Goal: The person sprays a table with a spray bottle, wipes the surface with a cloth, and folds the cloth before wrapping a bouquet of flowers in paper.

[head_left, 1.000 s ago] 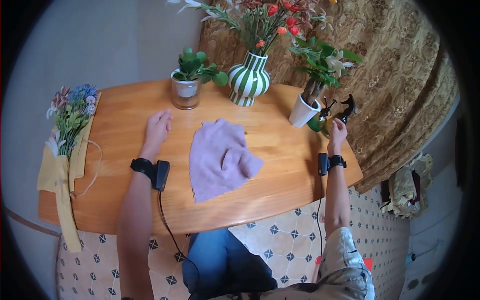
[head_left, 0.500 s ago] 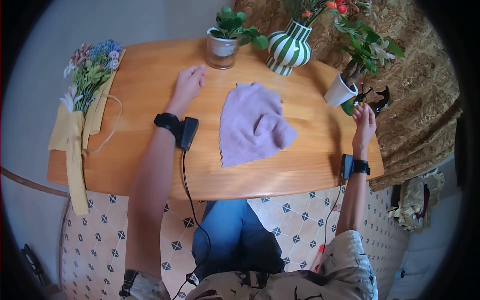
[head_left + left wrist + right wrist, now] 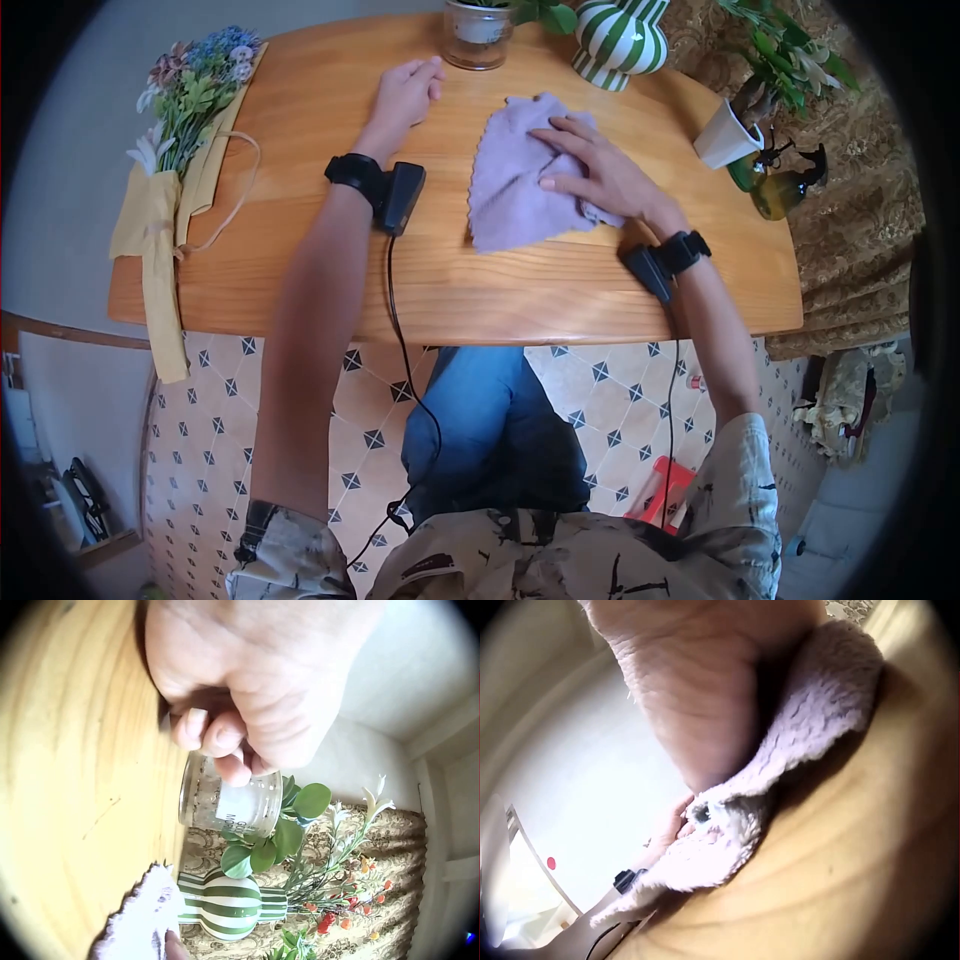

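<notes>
A lilac fleecy cloth (image 3: 505, 180) with a scalloped edge lies on the wooden table in front of the person. My right hand (image 3: 605, 175) rests on its right part, fingers spread over the fabric. Up close in the right wrist view, the cloth (image 3: 825, 697) is bunched and folded beneath the palm (image 3: 697, 690); the fingertips are hidden there. To the left of the cloth, my left hand (image 3: 408, 95) lies idle on the table, its fingers loosely curled with nothing in them. A glass pot (image 3: 232, 799) with a green plant stands just beyond that hand.
At the back stands a green-and-white striped vase (image 3: 620, 45). A white planter (image 3: 727, 137) and an amber spray bottle (image 3: 785, 190) with a black head are at the right. Along the left edge lies a wrapped flower bouquet (image 3: 190, 110). Cables hang from both wrist cameras.
My right hand has left the area beside the spray bottle and come left onto the cloth. My left hand stays on the table beside the pot. The head view has tilted down.
</notes>
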